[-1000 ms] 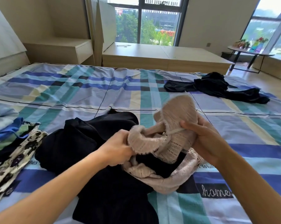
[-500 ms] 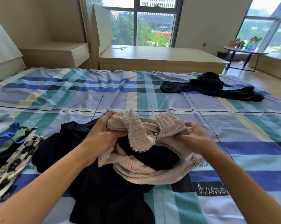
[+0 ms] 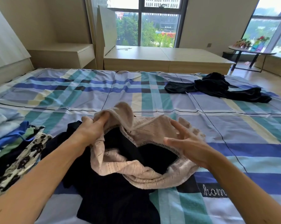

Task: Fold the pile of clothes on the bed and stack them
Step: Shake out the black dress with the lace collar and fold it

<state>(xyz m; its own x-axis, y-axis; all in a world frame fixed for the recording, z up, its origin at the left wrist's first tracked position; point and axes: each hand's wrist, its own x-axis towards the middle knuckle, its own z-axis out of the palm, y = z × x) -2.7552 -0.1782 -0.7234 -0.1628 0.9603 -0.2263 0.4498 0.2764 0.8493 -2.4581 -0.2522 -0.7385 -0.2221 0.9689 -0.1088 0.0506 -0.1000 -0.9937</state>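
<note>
I see the left hand [image 3: 91,131] pinching a bunched fold of the pink knit top [image 3: 136,172]. It is a soft, eyelet-patterned piece with dark-stitched edging, crumpled over a black garment [image 3: 114,199] at 6 o'clock on the plaid bed sheet [image 3: 233,126]. The right hand [image 3: 188,143] gripped it half a second ago and now hovers with fingers spread. A dark heap [image 3: 217,88] lies at 2 o'clock.
</note>
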